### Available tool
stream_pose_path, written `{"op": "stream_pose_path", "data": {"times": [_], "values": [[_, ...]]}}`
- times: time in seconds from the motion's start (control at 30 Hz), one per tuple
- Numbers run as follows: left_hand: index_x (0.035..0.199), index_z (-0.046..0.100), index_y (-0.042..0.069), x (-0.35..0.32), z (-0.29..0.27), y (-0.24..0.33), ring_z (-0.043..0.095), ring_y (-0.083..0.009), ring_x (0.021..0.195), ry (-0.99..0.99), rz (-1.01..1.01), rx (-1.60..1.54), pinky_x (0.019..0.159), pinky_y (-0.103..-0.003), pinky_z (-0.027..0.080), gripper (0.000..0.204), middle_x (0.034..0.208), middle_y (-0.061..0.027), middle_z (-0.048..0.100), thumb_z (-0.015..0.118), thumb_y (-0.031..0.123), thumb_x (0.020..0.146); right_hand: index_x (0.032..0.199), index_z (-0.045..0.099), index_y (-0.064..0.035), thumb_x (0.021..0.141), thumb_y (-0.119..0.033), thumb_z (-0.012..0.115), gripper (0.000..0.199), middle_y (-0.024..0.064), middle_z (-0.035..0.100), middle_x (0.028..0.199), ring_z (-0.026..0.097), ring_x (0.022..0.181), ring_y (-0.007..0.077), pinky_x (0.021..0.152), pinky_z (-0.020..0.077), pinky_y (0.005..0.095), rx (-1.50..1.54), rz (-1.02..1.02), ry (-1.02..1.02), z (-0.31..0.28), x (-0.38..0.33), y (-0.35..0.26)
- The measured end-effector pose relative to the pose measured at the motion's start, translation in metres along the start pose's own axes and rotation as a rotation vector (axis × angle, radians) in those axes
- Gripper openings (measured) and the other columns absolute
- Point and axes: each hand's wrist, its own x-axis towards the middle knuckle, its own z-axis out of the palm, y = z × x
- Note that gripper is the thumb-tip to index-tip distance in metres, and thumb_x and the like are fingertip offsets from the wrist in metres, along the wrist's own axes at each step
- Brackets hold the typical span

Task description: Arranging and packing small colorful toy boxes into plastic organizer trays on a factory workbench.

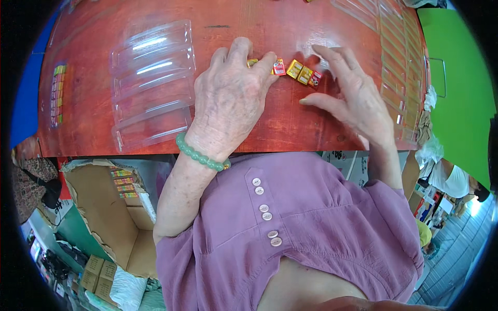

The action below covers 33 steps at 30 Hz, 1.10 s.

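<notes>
"Why this layout?"

"From my remote view, a tray (153, 85) lies left, probably kept reachable. The left hand (233, 90) curls over small boxes (279, 67), but I can't tell its grip; three more boxes (304, 74) sit lined up, perhaps for reach, beside the open, empty right hand (358, 93)."

"Textures?"

"Tray: clear, ridged plastic. Boxes: glossy, blocky, yellow-and-red. Desk (290, 124): shiny red."

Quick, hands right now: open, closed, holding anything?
Left hand: curled over small red and yellow packets; firm grip cannot be told.
Right hand: open, empty, beside a row of three packets.
</notes>
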Motion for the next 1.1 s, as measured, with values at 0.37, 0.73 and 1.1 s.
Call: {"op": "stream_pose_path", "data": {"times": [0.37, 0.73, 1.1], "values": [[0.1, 0.074, 0.011, 0.005, 0.001, -0.002, 0.06, -0.026, 0.089, -0.003, 0.051, 0.014, 0.068, -0.038, 0.057, 0.016, 0.098, -0.0082, 0.056, 0.069, 0.018, 0.087, 0.124, 0.07, -0.006, 0.088, -0.012, 0.078, 0.038, 0.0117, 0.062, 0.109, 0.066, 0.095, 0.0252, 0.083, 0.0537, 0.0351, 0.065, -0.169, 0.074, 0.021, 0.016, 0.013], [0.106, 0.074, 0.009, -0.008, 0.003, 0.001, 0.059, -0.0283, 0.095, 0.023, 0.043, 0.011, 0.074, -0.04, 0.055, 0.022, 0.1, -0.0111, 0.057, 0.069, 0.016, 0.085, 0.12, 0.068, -0.0003, 0.091, -0.009, 0.074, 0.03, 0.0129, 0.062, 0.107, 0.065, 0.096, 0.0278, 0.084, 0.0531, 0.0365, 0.002, -0.296, 0.092, 0.026, 0.012, 0.003], [0.114, 0.075, 0.012, -0.072, -0.107, -0.028, 0.061, -0.0273, 0.088, -0.019, -0.156, 0.101, 0.074, -0.039, 0.052, 0.03, 0.098, -0.0085, 0.061, 0.076, 0.011, 0.084, 0.117, 0.066, -0.0017, 0.093, -0.015, 0.071, 0.027, 0.0161, 0.062, 0.104, 0.066, 0.091, 0.0344, 0.076, 0.056, 0.0418, 0.038, -0.499, 0.029, 0.059, 0.032, -0.1]]}}
